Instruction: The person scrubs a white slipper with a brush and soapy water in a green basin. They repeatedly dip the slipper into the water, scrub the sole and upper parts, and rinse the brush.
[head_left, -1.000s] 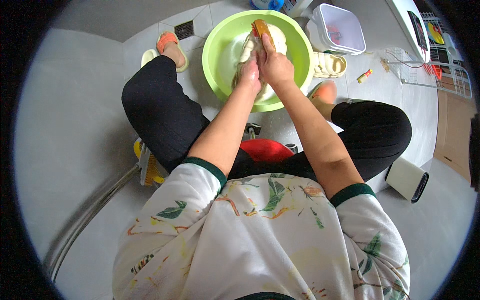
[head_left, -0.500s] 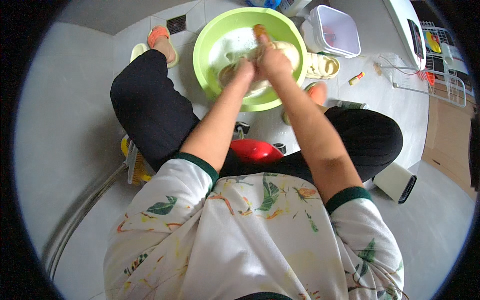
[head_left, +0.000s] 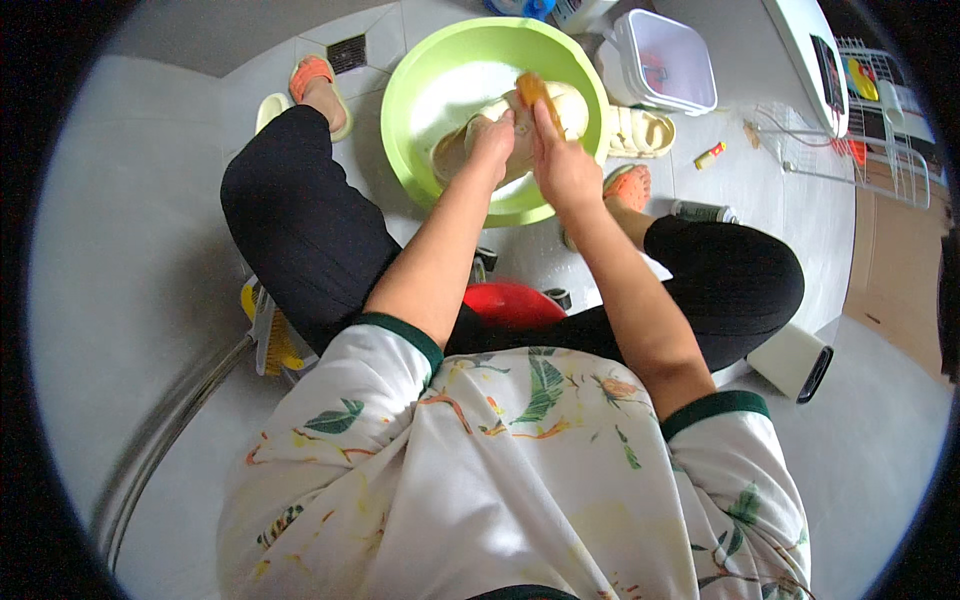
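A round light-green basin (head_left: 395, 135) sits on the floor in front of me, with whitish, sudsy water (head_left: 455, 95) in it. Inside lies a cream-coloured shoe (head_left: 572, 108); its shape is partly covered by my hands, and a brownish part shows at the left. My left hand (head_left: 490, 145) is closed on the shoe's middle. In my right hand (head_left: 567, 172) is an orange-brown brush (head_left: 532, 88), gripped with a finger stretched along it and held against or just above the shoe. The brush's bristles are hidden.
A white plastic bucket (head_left: 665, 65) and a cream slipper (head_left: 642, 133) stand right of the basin. A red seat (head_left: 512, 303) is beneath me. A small yellow-red tube (head_left: 710, 156) and a can (head_left: 705, 212) lie at the right. A yellow-bristled broom (head_left: 275, 345) and hose (head_left: 165, 430) are at the left.
My right hand with the brush has drawn back toward me and slightly right. My left hand stays on the shoe, shifted a little. The head view has moved slightly.
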